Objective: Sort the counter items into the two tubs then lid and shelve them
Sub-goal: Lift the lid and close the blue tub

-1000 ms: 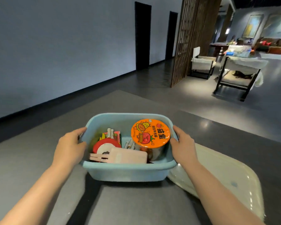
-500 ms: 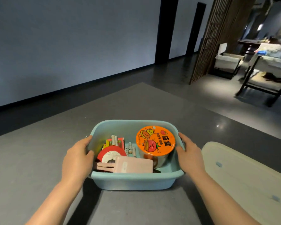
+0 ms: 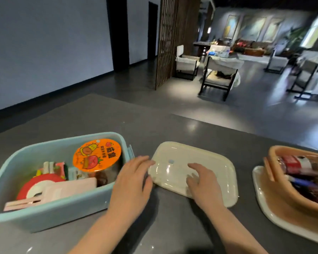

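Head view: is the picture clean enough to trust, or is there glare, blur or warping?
Head view: glare streaks the cream lid between the left hand and right hand; the orange tub at the right edge is smeared; wide-angle warping bends the blue tub; a bright reflection sits on the counter.

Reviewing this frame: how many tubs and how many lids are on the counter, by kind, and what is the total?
Tubs: 2, the blue tub and the orange tub
Lids: 2, the cream lid under both hands, and the white lid under the orange tub
Total: 4
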Available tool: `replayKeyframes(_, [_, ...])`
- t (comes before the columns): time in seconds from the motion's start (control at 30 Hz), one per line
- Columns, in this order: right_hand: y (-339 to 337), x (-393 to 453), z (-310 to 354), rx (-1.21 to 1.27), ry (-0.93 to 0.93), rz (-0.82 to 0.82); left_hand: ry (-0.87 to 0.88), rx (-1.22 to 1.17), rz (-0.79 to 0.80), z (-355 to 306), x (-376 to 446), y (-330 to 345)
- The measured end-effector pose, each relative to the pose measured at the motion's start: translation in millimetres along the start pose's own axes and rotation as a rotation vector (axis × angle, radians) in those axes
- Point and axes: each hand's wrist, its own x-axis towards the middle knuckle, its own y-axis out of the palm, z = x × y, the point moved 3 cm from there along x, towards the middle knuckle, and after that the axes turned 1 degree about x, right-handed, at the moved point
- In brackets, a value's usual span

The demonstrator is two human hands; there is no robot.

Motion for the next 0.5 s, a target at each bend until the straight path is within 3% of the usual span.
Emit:
replayKeyframes(0.13, [-32.2,-25.5,-61.8,-0.292,0.053,0.075,-0.026,-0.076,0.235,-14.2,1.7,88.3])
replayKeyframes(0.23, [-36.7,-42.4,-86.2,-0.256,0.037,0.061,-0.058,-0.051,0.323,-12.9,-1.2,128.5])
replayKeyframes(0.33, [-33.6,-49.4,-95.7,-0.157,0.029,0.001,-0.055,-0.024,0.313,-10.4,-7.3,145.2])
replayKeyframes(0.5, [-35.4,-41.0,-88.8,-0.242,-0.044,0.009,-0.082,-0.032,0.24,-13.1,-3.4,139.2])
